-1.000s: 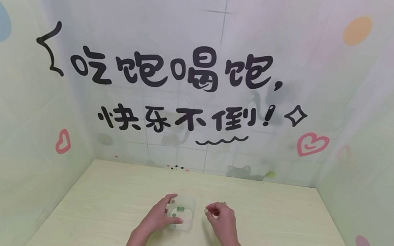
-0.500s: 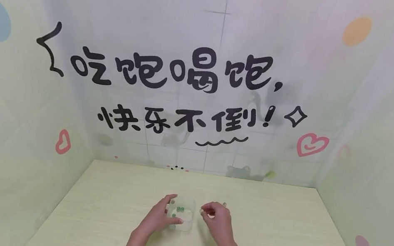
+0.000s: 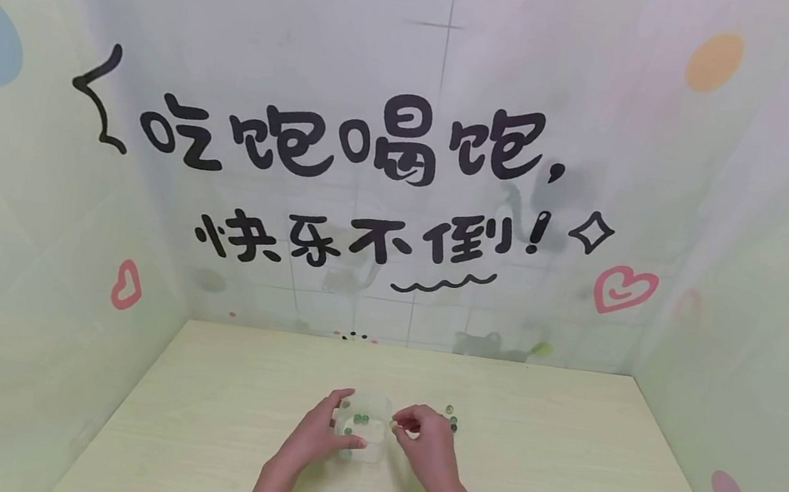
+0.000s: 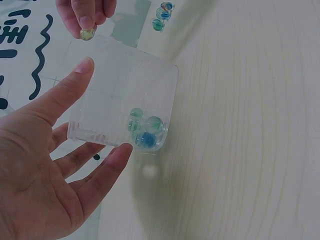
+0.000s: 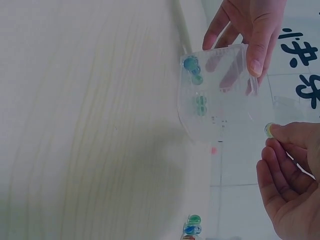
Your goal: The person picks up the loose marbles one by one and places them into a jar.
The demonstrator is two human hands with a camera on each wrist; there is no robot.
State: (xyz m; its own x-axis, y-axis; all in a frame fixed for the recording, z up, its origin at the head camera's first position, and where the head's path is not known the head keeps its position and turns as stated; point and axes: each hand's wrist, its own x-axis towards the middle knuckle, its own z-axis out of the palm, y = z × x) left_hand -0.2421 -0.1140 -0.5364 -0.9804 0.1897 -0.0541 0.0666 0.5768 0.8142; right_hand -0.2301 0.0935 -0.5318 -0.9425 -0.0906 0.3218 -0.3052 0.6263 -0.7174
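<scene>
A clear plastic box stands on the table, held at its left side by my left hand, thumb at the rim and fingers along the wall. Several green and blue glass marbles lie at the bottom of the box. My right hand pinches a yellowish glass marble between thumb and fingertips, right at the box's right rim. In the right wrist view the pinched marble shows beyond the thumb tip, just apart from the box.
A short row of loose marbles lies on the pale wooden table, just right of my right hand. Printed fabric walls enclose the table at the back and both sides.
My right hand has moved left with its marble, up to the box's rim. More of the loose marbles behind it now show. The left hand and box stay put.
</scene>
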